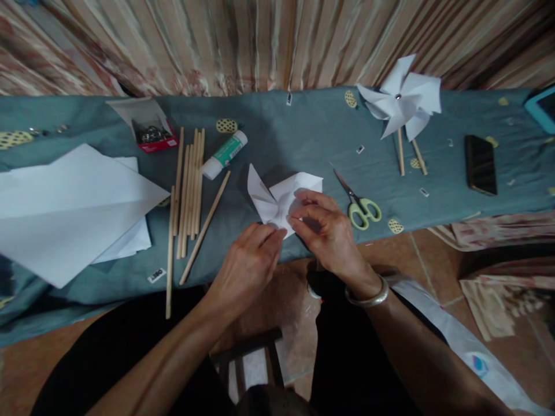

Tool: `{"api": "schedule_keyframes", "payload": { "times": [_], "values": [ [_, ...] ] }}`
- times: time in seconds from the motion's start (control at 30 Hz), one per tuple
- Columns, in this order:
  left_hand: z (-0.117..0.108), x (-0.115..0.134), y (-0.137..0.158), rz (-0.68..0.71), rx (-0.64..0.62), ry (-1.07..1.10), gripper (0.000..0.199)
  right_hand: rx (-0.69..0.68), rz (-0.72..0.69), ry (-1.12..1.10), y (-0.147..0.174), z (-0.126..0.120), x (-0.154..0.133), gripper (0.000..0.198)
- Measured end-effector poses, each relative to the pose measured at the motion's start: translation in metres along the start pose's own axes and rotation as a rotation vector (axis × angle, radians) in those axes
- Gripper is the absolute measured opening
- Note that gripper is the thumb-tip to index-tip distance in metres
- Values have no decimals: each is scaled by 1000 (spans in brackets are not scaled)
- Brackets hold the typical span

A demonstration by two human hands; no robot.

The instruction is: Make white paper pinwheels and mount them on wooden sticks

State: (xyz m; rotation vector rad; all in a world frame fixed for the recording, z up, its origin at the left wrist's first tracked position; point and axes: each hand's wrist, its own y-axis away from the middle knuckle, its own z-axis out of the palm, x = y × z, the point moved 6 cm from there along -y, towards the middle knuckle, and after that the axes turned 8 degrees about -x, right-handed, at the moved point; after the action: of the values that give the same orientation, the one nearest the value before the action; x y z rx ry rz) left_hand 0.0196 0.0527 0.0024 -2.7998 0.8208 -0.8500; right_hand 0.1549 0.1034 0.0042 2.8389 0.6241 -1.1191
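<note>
A partly folded white paper pinwheel [277, 193] lies near the front edge of the blue-grey cloth table [295, 133]. My left hand [249, 263] pinches its lower corner from the left. My right hand [325, 228], with a metal bangle at the wrist, presses and holds a folded flap at the paper's centre. Both hands touch the same paper piece.
Wooden sticks [188, 193] lie left of the paper, with a glue stick [224, 155], a small box of pins [151, 136] and white paper sheets [73, 208]. Green-handled scissors [359, 205] sit right of my hands. A finished pinwheel [401, 101] and a phone [480, 164] lie farther right.
</note>
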Motion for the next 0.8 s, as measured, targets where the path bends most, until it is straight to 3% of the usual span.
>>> {"api": "schedule_keyframes", "payload": {
  "times": [0.23, 0.53, 0.8],
  "values": [
    [0, 0, 0, -5, 23, -22, 20, -3, -25, 63, 2, -1, -6, 13],
    [0, -3, -1, -38, 2, -5, 20, -60, -123, 140, 7, 6, -13, 38],
    [1, -2, -2, -34, -1, 3, 20, -88, -152, 195, 10, 11, -12, 44]
  ]
}}
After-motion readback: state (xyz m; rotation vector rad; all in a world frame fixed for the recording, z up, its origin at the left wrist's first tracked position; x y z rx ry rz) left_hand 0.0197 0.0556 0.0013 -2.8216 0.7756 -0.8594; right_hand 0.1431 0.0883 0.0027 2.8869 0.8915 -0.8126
